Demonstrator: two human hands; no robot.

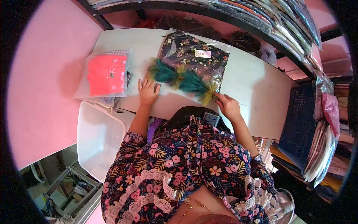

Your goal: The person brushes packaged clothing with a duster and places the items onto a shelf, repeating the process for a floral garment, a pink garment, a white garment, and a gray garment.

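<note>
Flattening: the packet (pixel 194 61) lay on the bench (pixel 257 93), seemingly being squared up.
Left hand (pixel 148 92): open, flat beside the packet's near-left edge.
Right hand (pixel 228 107): pinching the packet's near corner.
Next: probably called for an even pull on that corner.

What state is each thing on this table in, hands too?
Dark floral bag: lying flat, label up.
Red bag: flat, at the table edge, untouched.
White tub: upright, open-topped, beside the table.
Left hand: open, flat on the table.
Right hand: fingertips on the floral bag's corner.
</note>
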